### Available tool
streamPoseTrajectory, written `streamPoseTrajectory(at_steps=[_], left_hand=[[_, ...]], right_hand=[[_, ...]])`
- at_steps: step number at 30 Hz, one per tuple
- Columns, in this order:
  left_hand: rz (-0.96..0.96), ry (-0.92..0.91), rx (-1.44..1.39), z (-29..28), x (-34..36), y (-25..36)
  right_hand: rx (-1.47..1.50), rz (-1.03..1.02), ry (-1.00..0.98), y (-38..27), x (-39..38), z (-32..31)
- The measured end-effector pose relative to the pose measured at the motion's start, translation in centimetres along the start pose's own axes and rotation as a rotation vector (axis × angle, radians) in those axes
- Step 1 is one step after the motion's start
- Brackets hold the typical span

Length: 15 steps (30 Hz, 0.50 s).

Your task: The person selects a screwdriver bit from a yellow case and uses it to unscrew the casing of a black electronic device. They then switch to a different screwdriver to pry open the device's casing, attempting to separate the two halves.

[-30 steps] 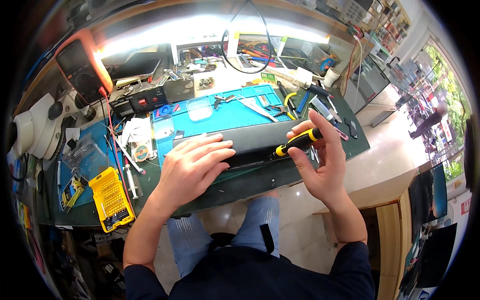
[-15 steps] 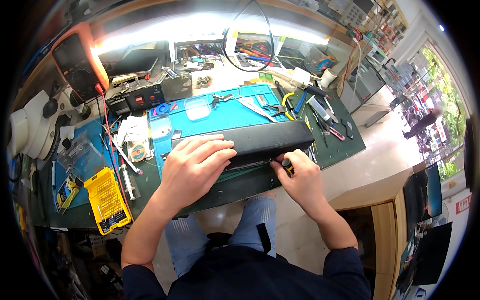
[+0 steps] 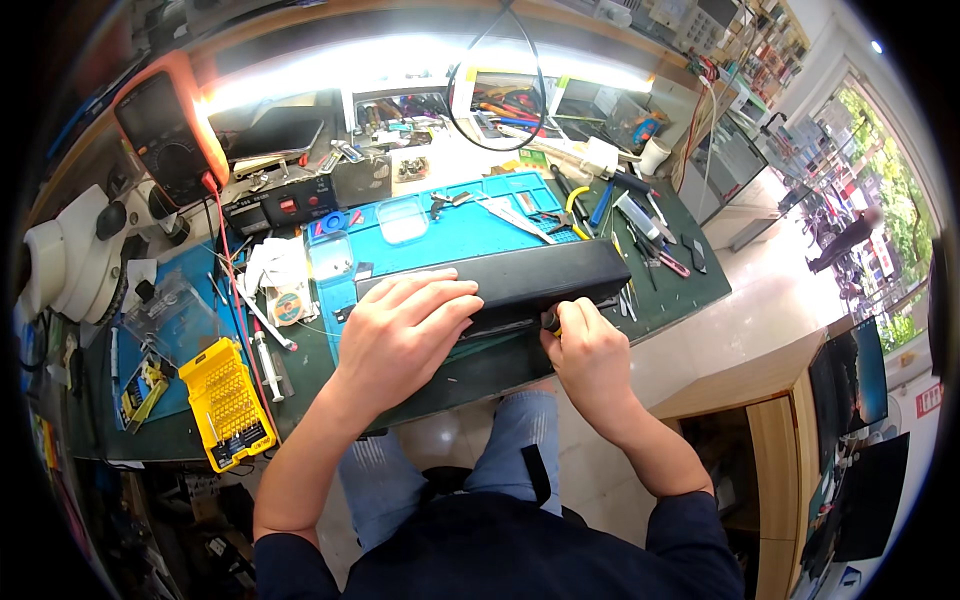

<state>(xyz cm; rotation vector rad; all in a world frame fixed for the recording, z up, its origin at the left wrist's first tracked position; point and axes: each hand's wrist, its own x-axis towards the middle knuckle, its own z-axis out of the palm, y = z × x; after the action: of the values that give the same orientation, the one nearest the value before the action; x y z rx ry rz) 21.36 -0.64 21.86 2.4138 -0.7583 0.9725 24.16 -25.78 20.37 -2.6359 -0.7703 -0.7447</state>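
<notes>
Black oblong case [image 3: 550, 270], along the blue work mat [image 3: 460, 235]'s near edge: likely stiff, slightly slippery, weight uncertain; hold across top and long sides. Your left hand [image 3: 402, 335] drapes its left end, unclenched; your right hand [image 3: 590, 345] pinches a mostly hidden screwdriver [image 3: 550, 320].

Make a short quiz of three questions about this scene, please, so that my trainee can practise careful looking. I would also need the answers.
1. True or false: the left hand is gripping the tool handle.
2. Which colour is the open bit case?
A) blue
B) yellow
C) red
3. Fill in: a red lead is plugged into the ____ at the back left.

Key:
1. False; the right hand grips it, while the left lies on the long black box.
2. B
3. Multimeter
</notes>
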Motion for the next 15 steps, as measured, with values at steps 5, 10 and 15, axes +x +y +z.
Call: streamPoseTrajectory(at_steps=[5,10,15], left_hand=[[0.006,0.009,-0.007,0.3,-0.3,0.1],[0.028,0.024,0.035,0.1,-0.6,-0.1],[0.094,0.030,0.042,0.7,-0.6,-0.7]], right_hand=[[0.194,-0.120,0.151,-0.3,2.4,-2.6],[0.231,-0.275,-0.059,-2.8,12.8,-3.9],[0.207,-0.350,-0.381,-3.7,19.9,7.2]])
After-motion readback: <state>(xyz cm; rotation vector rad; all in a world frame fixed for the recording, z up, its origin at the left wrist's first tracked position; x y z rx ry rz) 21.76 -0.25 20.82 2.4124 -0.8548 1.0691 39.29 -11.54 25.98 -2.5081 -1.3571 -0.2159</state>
